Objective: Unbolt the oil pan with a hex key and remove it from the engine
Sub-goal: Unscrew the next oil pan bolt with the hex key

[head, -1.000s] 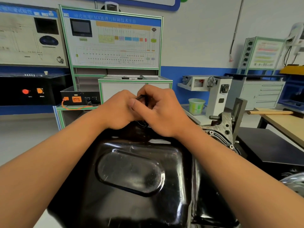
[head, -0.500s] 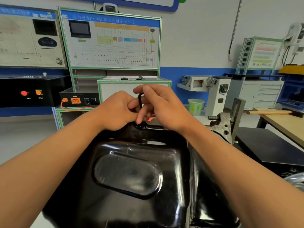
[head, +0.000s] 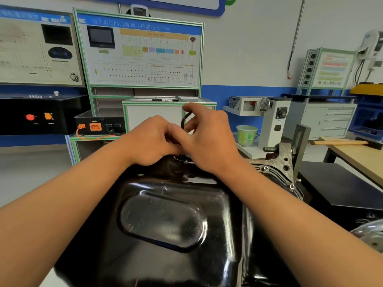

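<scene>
The glossy black oil pan fills the lower middle of the view, on top of the upturned engine. Both hands meet at the pan's far edge. My right hand pinches a black L-shaped hex key, whose bend rises above my fingers while its long leg points down toward the pan's far flange. My left hand is curled beside it, fingertips touching the key's lower part. The bolt under the key is hidden behind my fingers.
A grey metal engine bracket rises at the right. A wooden table with a hammer stands farther right. Behind are green-framed training panels, a white cabinet, a green bucket and a white stand.
My right hand has lifted and turned, and the hex key's bend now shows above my fingers. My left hand has stayed curled at the pan's far edge.
</scene>
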Tool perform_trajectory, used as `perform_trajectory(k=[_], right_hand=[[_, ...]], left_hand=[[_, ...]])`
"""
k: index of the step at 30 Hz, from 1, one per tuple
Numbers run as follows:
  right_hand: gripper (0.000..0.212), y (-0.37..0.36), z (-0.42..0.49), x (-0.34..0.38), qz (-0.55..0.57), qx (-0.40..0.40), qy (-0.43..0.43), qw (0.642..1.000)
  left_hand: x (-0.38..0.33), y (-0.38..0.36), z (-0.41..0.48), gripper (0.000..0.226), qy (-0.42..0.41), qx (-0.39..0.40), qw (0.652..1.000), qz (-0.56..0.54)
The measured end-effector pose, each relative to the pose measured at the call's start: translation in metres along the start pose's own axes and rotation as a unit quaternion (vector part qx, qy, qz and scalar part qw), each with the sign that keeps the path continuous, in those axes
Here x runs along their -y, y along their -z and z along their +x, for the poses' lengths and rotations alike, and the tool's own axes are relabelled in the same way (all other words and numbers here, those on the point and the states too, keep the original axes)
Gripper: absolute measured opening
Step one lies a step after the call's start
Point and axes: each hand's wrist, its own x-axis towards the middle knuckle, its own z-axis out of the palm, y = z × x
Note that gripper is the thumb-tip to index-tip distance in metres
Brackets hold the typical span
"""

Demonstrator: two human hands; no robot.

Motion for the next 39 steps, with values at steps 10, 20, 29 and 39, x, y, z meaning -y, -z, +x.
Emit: perform_trajectory(k=[10, 20, 29, 39], right_hand=[[0.015, 0.007, -0.002, 0.002, 0.059, 0.047, 0.096, 0.993], [0.022, 0.01, -0.006, 0.006, 0.207, 0.142, 0.084, 0.964], [0.022, 0.005, -0.007, 0.004, 0.192, 0.136, 0.048, 0.971], [0.017, 0.01, 0.009, 0.001, 0.388, 0.164, -0.125, 0.898]], left_hand=[[0.002, -0.001, 0.003, 0.018, 0.004, -0.012, 1.0, -0.002], [-0.002, 0.0, 0.002, 0.033, 0.021, 0.027, 0.999, 0.038], [0.003, 0.002, 0.003, 0.024, 0.013, 0.001, 1.0, 0.001], [0.0, -0.003, 0.003, 0.021, 0.025, 0.017, 0.999, -0.018]])
